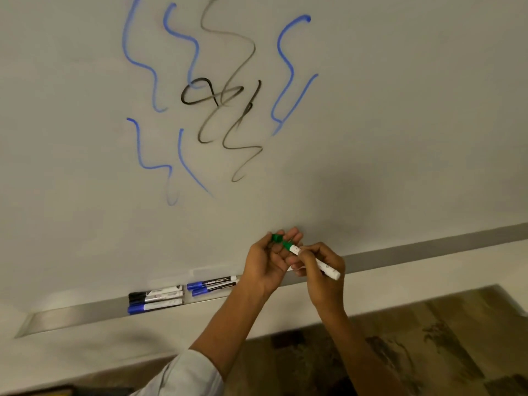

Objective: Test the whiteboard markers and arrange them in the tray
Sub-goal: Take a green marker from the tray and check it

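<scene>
My right hand (321, 265) grips a white-barrelled green marker (328, 268), its green tip end pointing up-left. My left hand (265, 260) pinches the marker's green cap (276, 238) just off that tip, a small gap between them. Both hands hover in front of the whiteboard (400, 110), just above the metal tray (71, 317). In the tray lie two groups of capped markers: black- and blue-capped ones (155, 300) on the left, two blue-capped ones (213, 284) beside my left wrist. Blue and black squiggles (225, 95) cover the board.
The tray runs on to the right (428, 252) behind my right hand. Below the board is a white wall strip and a brown patterned carpet (414, 338). A pale sleeve (185, 375) covers my left upper arm.
</scene>
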`<action>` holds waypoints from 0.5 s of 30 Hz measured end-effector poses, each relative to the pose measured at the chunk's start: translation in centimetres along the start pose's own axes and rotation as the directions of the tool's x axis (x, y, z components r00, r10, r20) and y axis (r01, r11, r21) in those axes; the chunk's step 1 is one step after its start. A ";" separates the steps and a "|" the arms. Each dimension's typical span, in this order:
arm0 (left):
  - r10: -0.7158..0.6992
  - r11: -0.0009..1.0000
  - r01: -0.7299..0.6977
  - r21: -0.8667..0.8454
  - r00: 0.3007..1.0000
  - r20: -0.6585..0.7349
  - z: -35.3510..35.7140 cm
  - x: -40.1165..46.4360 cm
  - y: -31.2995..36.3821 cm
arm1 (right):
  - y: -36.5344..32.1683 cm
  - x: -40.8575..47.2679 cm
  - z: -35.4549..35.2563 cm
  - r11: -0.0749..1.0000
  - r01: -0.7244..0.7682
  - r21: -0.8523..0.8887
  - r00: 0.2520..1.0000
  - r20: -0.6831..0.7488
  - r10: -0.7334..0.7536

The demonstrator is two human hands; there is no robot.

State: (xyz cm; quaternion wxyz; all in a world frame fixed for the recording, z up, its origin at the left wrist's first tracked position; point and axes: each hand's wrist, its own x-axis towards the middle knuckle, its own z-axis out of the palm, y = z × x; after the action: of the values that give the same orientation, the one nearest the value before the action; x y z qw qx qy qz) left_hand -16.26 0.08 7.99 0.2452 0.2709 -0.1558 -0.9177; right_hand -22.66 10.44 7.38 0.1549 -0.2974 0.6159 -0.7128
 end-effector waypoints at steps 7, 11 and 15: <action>-0.063 0.994 0.069 0.086 0.996 -0.069 0.4 0.5 -2.2 | 1.9 0.3 -1.1 0.991 0.011 -0.136 0.998 0.058 -0.003; -0.078 0.991 0.091 0.101 0.989 -0.129 0.0 0.4 -3.8 | 4.0 -0.5 -2.2 0.941 0.172 -0.291 0.980 0.148 -0.134; -0.137 0.974 0.175 0.141 0.960 -0.246 -1.2 0.2 -5.8 | 7.0 -1.6 -4.3 0.875 0.251 -0.413 0.957 0.244 -0.159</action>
State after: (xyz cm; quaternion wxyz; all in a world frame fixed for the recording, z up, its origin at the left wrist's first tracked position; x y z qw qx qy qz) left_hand -17.89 4.63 4.53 0.1658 0.4077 -0.1775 -0.8802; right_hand -25.09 13.38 -0.08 0.0688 -0.4595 0.7067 -0.5335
